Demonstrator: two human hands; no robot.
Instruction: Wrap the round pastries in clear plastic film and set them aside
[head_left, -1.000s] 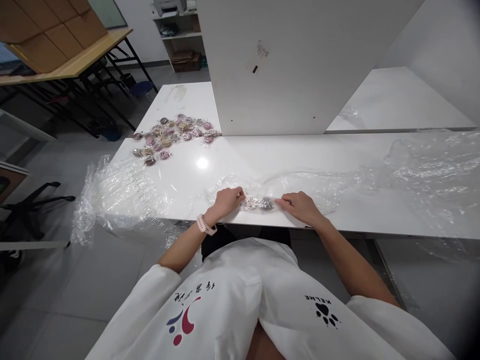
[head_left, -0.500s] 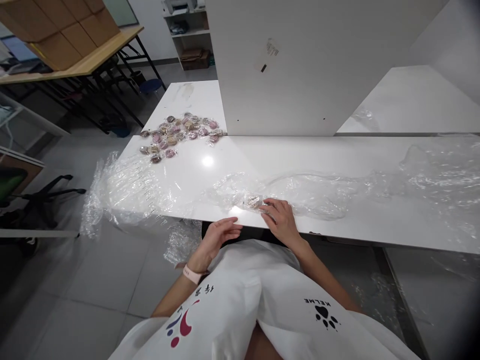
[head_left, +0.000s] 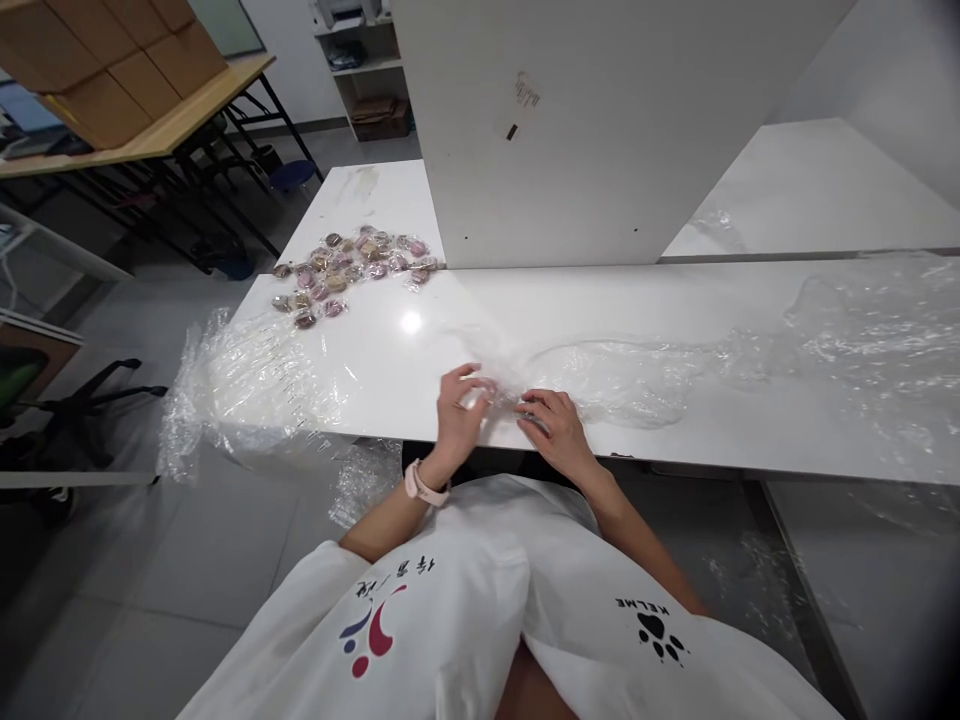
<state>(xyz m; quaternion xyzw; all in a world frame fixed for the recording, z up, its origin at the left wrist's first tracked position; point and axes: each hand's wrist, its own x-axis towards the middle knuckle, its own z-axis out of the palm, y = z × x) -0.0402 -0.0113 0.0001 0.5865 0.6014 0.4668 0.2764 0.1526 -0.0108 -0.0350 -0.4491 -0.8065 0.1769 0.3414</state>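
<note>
My left hand [head_left: 460, 412] is over the near edge of the white table, its fingers curled and the fingertips pinching crumpled clear plastic film [head_left: 510, 375]. Close by on the right, my right hand [head_left: 555, 428] has its fingers bent and pressed together on the film. Between the two hands is a small dark piece [head_left: 526, 404] in the plastic, mostly covered by my right fingertips; its kind cannot be made out. The film left of the hands is smeared by motion. More clear film [head_left: 622, 380] trails away to the right.
Several small wrapped brown and pink pieces [head_left: 352, 265] lie at the table's far left. A stack of clear plastic bags [head_left: 251, 375] hangs over the left edge. Behind the white table [head_left: 480, 300] rises a white panel [head_left: 570, 130]. More film [head_left: 877, 340] covers the right end.
My left hand has moved up and right from the table edge onto the film, where its fingers have closed. The film's left part has shifted. My right hand stays nearly in place.
</note>
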